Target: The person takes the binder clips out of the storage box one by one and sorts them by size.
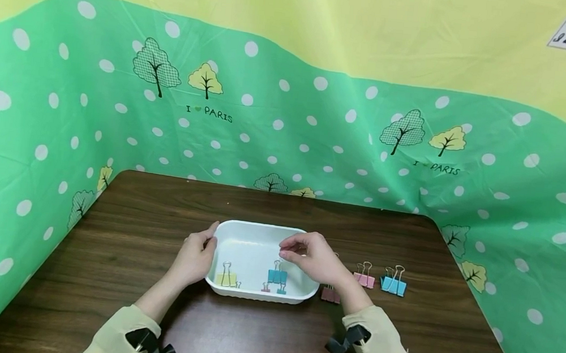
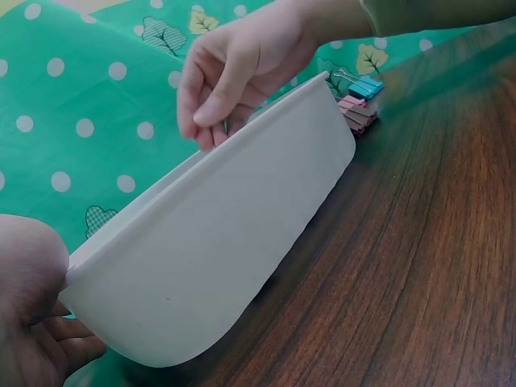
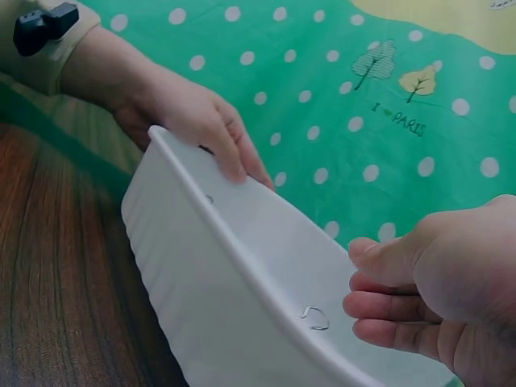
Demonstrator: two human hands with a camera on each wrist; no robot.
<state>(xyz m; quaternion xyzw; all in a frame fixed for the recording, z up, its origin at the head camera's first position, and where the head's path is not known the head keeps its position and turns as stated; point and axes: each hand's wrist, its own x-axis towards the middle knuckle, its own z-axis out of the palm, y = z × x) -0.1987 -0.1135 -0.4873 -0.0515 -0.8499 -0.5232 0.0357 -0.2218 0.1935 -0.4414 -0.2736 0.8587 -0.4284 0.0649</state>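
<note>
My left hand (image 1: 196, 254) grips the left end of a white plastic tray (image 1: 246, 295), thumb on the rim and fingers beneath it. Over the tray's right part hovers my right hand (image 1: 317, 258), its fingers loosely bent. Nothing shows between thumb and fingers in the right wrist view, where a wire clip handle (image 3: 315, 318) lies below them. Inside the tray, a yellow binder clip (image 1: 226, 279) sits at the left. A larger blue binder clip (image 1: 276, 277) lies right of centre, with a small pink clip (image 1: 265, 288) and a small blue clip (image 1: 281, 290) in front of it.
Right of the tray on the dark wooden table (image 1: 157, 210) are a dark red binder clip (image 1: 330, 295), partly behind my right wrist, a pink clip (image 1: 365, 280) and blue clips (image 1: 393, 285). A green dotted cloth (image 1: 277, 125) hangs around the table's back and sides.
</note>
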